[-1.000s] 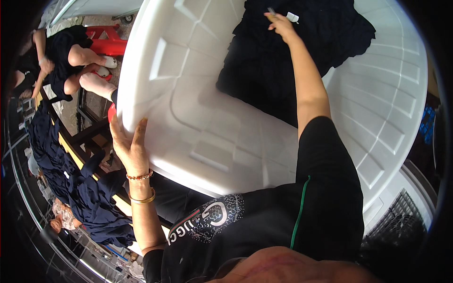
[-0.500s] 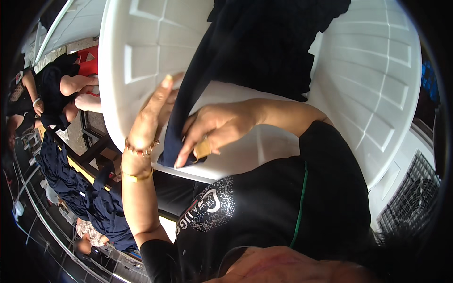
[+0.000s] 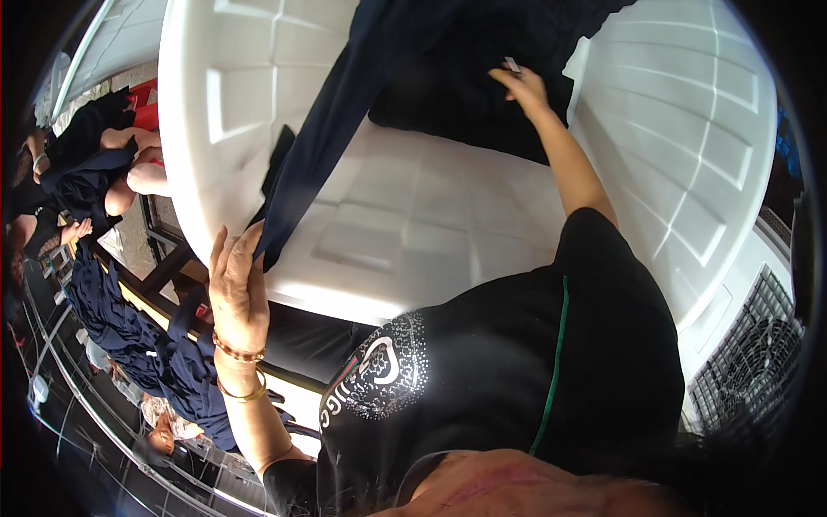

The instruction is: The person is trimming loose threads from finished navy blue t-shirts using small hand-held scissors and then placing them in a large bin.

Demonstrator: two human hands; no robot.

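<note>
My left hand (image 3: pixel 239 280), with bracelets at its wrist, pinches the lower end of a long navy cloth strip (image 3: pixel 323 142) at the near left edge of a large white plastic tub. The strip slants up to the far side. My right hand (image 3: pixel 525 88) is reached out over the heap of dark navy cloth (image 3: pixel 465 86) in the tub. A small silver-tipped tool (image 3: pixel 512 65) sticks out of its fingers; its kind does not show clearly. One fingertip there has a yellow covering.
The white tub (image 3: pixel 379 207) has high ribbed walls around the cloth. At the left, dark garments (image 3: pixel 142 336) hang over a yellow-edged table, and other people sit beyond. A fan grille (image 3: pixel 741 353) stands at the lower right.
My right hand has moved from the strip's near end up and away to the dark heap. My left hand has come down and left, drawing the strip straighter.
</note>
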